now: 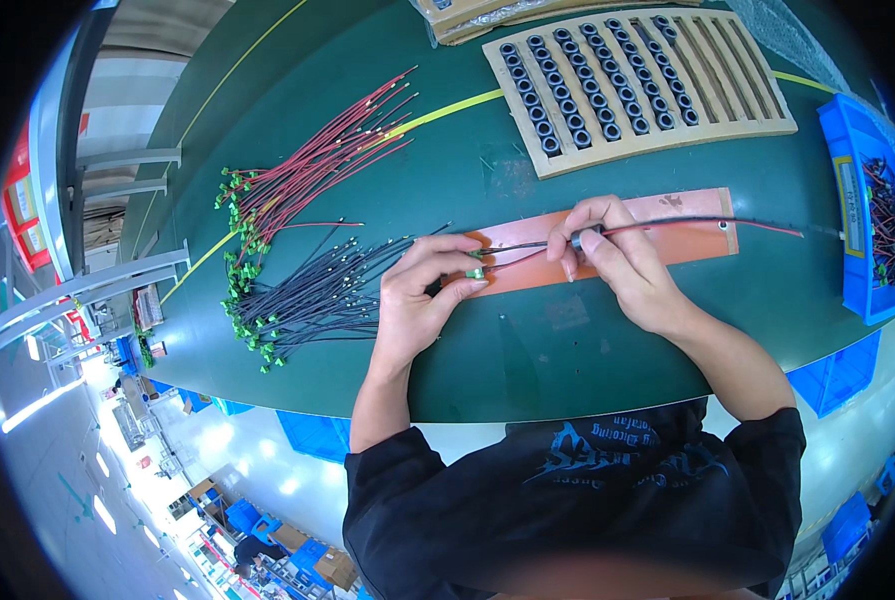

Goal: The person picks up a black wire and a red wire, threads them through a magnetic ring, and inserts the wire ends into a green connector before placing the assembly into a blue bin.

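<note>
my left hand (422, 290) pinching a green connector (476, 271) mostly hidden by fingertips, my right hand (607, 255) clamped on a black ring (574, 240) threaded on wires (707, 224), over orange strip (667, 240), blue bin (867, 220) far right, cut off

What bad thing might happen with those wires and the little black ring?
The small black ring pinched in the right hand might slip along the red and black wire pair. The green plastic connector under the left hand might twist loose. A sleeve could perhaps snag the loose black wire bundle.
</note>
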`<state>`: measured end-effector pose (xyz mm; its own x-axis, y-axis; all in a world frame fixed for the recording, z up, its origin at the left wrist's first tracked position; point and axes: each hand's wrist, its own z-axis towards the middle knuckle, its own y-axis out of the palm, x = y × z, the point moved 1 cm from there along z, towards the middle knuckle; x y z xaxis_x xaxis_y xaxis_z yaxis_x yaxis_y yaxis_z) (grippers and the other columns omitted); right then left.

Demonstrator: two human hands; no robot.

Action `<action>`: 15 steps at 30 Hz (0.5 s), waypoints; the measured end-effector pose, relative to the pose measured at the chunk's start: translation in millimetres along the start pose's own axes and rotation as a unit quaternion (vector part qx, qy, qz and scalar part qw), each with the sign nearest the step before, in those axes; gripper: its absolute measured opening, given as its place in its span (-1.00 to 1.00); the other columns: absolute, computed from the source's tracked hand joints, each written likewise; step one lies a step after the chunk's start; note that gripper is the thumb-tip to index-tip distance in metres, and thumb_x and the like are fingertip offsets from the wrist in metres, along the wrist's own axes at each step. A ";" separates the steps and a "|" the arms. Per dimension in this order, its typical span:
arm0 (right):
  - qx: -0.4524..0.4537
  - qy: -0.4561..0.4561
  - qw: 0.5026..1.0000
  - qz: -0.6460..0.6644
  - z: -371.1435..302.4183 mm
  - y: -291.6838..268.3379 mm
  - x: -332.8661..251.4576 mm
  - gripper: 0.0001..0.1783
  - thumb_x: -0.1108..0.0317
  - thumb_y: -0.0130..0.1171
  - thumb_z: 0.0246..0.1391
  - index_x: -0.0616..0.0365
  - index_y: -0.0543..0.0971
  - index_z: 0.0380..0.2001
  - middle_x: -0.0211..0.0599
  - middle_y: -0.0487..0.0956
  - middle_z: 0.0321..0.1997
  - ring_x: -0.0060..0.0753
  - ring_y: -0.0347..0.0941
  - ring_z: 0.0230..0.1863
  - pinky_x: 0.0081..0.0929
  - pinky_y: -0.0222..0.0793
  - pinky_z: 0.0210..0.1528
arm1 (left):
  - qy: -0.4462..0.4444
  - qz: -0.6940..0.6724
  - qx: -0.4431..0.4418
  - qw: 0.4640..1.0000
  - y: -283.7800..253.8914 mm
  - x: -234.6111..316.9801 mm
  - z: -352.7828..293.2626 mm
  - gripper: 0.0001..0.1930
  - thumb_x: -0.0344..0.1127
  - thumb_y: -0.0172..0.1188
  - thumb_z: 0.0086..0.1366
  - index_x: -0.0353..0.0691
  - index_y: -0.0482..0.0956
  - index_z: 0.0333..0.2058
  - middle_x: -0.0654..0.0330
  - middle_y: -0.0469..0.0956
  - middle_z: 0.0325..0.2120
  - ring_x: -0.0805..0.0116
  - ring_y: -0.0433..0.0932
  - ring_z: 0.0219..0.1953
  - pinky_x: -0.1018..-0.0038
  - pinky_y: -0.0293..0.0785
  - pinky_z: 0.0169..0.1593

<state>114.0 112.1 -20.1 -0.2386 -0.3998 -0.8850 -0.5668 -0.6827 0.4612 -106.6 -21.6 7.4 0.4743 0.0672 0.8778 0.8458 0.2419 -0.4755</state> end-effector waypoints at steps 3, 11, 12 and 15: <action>-0.016 -0.017 1.000 -0.004 0.9 1.6 -3.5 -0.84 0.34 -0.08 0.45 0.19 0.43 -0.11 -0.29 0.59 -0.15 -0.62 0.41 -0.25 -0.57 0.43 -0.13 | 0.017 0.005 0.012 1.000 -0.5 -3.6 -2.8 -0.83 -0.62 0.40 0.07 -0.35 0.74 -0.31 0.10 0.67 -0.13 0.28 0.67 -0.12 0.44 0.62 -0.10; -0.115 0.063 0.977 -0.171 7.2 21.1 -31.4 -0.78 0.33 -0.06 0.46 0.25 0.44 -0.01 -0.28 0.61 -0.21 -0.55 0.51 -0.28 -0.53 0.50 -0.17 | 0.017 0.027 0.026 0.999 0.2 12.1 -14.8 -0.84 -0.63 0.40 0.06 -0.36 0.74 -0.33 0.12 0.67 -0.17 0.30 0.66 -0.15 0.45 0.62 -0.08; -0.118 0.060 0.976 -0.172 6.9 23.7 -34.1 -0.78 0.33 -0.06 0.46 0.25 0.44 -0.01 -0.28 0.61 -0.21 -0.55 0.51 -0.28 -0.53 0.50 -0.17 | 0.023 0.040 0.023 0.999 -0.4 14.6 -15.6 -0.85 -0.62 0.40 0.07 -0.36 0.74 -0.33 0.13 0.67 -0.16 0.32 0.67 -0.17 0.46 0.63 -0.12; -0.097 -0.014 0.947 -0.305 5.7 26.5 -36.6 -0.72 0.31 -0.06 0.46 0.27 0.42 0.08 -0.27 0.60 -0.23 -0.50 0.53 -0.27 -0.49 0.51 -0.15 | 0.037 0.047 0.025 0.998 0.8 17.7 -18.4 -0.85 -0.62 0.40 0.07 -0.37 0.73 -0.33 0.14 0.67 -0.17 0.33 0.66 -0.18 0.46 0.62 -0.13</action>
<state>103.2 112.1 24.1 0.0642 0.1204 -0.9906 -0.4515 -0.8818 -0.1365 -93.1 -38.0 21.5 0.5690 0.0200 0.8221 0.7847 0.2858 -0.5501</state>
